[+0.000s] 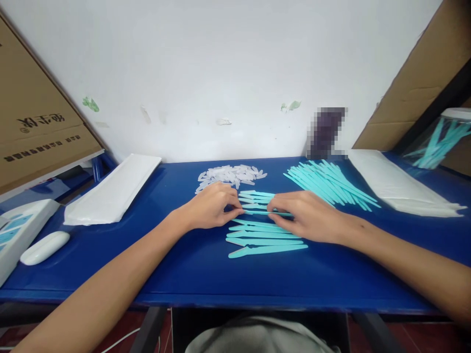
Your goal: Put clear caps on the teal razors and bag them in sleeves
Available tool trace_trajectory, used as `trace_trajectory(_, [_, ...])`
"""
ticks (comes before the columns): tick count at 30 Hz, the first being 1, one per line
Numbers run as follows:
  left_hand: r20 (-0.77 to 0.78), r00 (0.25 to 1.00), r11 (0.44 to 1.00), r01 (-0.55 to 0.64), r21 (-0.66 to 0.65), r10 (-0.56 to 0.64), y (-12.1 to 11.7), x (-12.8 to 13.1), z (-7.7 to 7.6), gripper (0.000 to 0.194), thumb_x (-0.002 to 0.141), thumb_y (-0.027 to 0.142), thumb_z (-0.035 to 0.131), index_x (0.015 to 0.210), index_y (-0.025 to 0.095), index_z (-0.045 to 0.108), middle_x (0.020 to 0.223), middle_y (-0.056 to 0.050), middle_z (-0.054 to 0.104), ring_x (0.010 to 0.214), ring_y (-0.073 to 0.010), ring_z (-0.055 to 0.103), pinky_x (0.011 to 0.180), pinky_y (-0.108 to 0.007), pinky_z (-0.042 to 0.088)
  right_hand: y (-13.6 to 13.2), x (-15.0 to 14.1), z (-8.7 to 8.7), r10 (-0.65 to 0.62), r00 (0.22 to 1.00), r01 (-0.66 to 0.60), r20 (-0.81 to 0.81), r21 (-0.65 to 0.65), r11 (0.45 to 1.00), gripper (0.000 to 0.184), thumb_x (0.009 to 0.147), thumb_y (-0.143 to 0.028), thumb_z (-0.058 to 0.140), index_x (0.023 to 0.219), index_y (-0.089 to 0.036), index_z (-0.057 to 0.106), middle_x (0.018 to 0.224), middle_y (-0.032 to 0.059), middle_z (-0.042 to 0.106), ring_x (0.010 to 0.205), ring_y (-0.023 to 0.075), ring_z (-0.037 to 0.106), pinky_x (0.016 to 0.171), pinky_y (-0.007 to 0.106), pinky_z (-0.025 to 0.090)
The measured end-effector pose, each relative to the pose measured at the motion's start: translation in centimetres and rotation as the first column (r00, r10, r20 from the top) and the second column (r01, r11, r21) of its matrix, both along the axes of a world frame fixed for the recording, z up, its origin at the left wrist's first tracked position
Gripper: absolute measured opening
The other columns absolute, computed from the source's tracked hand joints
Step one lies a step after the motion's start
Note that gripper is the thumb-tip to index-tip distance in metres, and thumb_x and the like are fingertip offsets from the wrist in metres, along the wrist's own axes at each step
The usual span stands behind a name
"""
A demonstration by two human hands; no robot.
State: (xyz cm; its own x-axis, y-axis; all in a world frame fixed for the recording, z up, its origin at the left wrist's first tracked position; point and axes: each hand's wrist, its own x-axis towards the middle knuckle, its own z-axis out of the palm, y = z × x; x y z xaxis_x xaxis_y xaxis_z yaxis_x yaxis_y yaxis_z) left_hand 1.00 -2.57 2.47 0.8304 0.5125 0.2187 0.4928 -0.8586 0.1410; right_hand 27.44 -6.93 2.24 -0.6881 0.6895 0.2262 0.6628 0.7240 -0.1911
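Observation:
A turquoise eyebrow razor [257,213] lies crosswise between my two hands. My right hand [303,215] is closed on its handle, with thumb and fingertips pinching it. The fingertips of my left hand [217,206] are pinched together at its blade end; whether a small cap is between them is hidden. Several more eyebrow razors [268,250] lie in a row in front of and behind the held one, blade ends to the left. Behind my left hand spreads a heap of small translucent white blade caps [233,174]. A loose pile of turquoise razors [331,181] lies beyond my right hand.
White flat packs [114,189] lie at left, and more white packs [401,184] at right, on the blue table [184,274]. A white oval case [44,247] and white tray [29,225] sit at far left. Cardboard [40,113] and a clear razor container [437,139] flank the table.

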Motion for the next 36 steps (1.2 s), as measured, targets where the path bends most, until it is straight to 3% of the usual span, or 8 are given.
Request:
trace_trajectory(4, [-0.064,0.986,0.978,-0.142,0.154,0.153,0.9,-1.5,0.7,0.035,0.101,0.04,0.048,0.1,0.018,0.075,0.09,-0.006,0.072,0.084,-0.0211,0.065,0.078,-0.035,0.044,0.4,0.5,-0.2,-0.054,0.998,0.052,0.029,0.061,0.997,0.019,0.096,-0.025,0.049,0.091,-0.02,0.066,0.083,0.0024,0.065,0.065,0.0143,0.055,0.057,0.028,0.032])
trace_trajectory(9, [-0.214,0.862,0.868,-0.384,0.315,0.459,2.5,-4.6,1.5,0.036,0.1,0.038,0.044,0.109,0.019,0.074,0.1,-0.01,0.072,0.094,-0.0283,0.066,0.076,-0.038,0.044,0.8,1.1,-0.4,-0.107,0.992,0.102,0.063,0.072,0.992,0.023,0.096,-0.029,0.05,0.1,-0.018,0.07,0.095,0.0062,0.064,0.068,0.0154,0.057,0.058,0.028,0.035])
trace_trajectory(13, [-0.26,0.807,0.835,-0.443,0.325,0.529,2.7,-5.5,1.8,0.037,0.099,0.041,0.046,0.105,0.02,0.075,0.103,-0.01,0.072,0.098,-0.0299,0.065,0.077,-0.039,0.044,0.3,1.0,0.0,-0.016,0.999,0.016,0.037,0.007,1.0,0.025,0.097,-0.031,0.05,0.1,-0.019,0.071,0.097,0.0066,0.064,0.071,0.0164,0.059,0.062,0.029,0.039])
trace_trajectory(16, [-0.297,0.798,0.844,-0.442,0.303,0.524,2.6,-5.5,1.8,0.032,0.098,0.038,0.05,0.105,0.022,0.076,0.105,-0.009,0.072,0.1,-0.0299,0.065,0.08,-0.039,0.043,-0.1,0.9,0.3,0.061,0.998,-0.058,0.031,-0.066,0.996,0.02,0.095,-0.032,0.055,0.099,-0.021,0.071,0.1,0.0058,0.064,0.07,0.0152,0.06,0.063,0.029,0.041])
trace_trajectory(22, [-0.335,0.782,0.848,-0.452,0.276,0.525,2.4,-5.1,1.4,0.023,0.094,0.025,0.054,0.098,0.021,0.076,0.103,-0.009,0.073,0.105,-0.0308,0.063,0.086,-0.042,0.041,0.3,0.9,0.1,0.051,0.997,-0.047,0.058,-0.061,0.997,0.023,0.097,-0.026,0.05,0.094,-0.019,0.072,0.097,0.0059,0.064,0.07,0.0149,0.06,0.062,0.029,0.04])
trace_trajectory(28, [-0.24,0.922,0.952,-0.307,0.019,0.302,1.2,-3.4,1.4,0.024,0.096,0.025,0.051,0.107,0.02,0.073,0.109,-0.008,0.073,0.098,-0.0232,0.066,0.084,-0.035,0.045,0.5,1.0,0.0,0.061,0.99,-0.061,0.125,-0.001,0.998,0.026,0.098,-0.022,0.046,0.085,-0.018,0.068,0.085,0.0051,0.063,0.068,0.016,0.057,0.062,0.029,0.037])
trace_trajectory(31, [-0.177,0.965,0.973,-0.212,-0.091,0.194,0.5,-2.5,1.4,0.024,0.095,0.026,0.053,0.107,0.02,0.072,0.102,-0.006,0.073,0.092,-0.0204,0.066,0.082,-0.032,0.047,0.3,1.1,0.2,0.057,0.994,-0.052,0.096,-0.059,0.997,0.022,0.097,-0.027,0.049,0.09,-0.019,0.069,0.087,0.0041,0.064,0.07,0.0162,0.058,0.064,0.029,0.038])
trace_trajectory(36, [-0.139,0.978,0.98,-0.169,-0.108,0.154,0.0,-2.1,1.5,0.022,0.087,0.019,0.058,0.101,0.019,0.075,0.096,-0.005,0.074,0.087,-0.0197,0.066,0.081,-0.032,0.048,0.2,0.9,0.8,-0.003,0.999,0.011,0.04,-0.218,0.976,0.019,0.095,-0.031,0.054,0.091,-0.02,0.069,0.089,0.0039,0.066,0.072,0.0158,0.057,0.063,0.028,0.037])
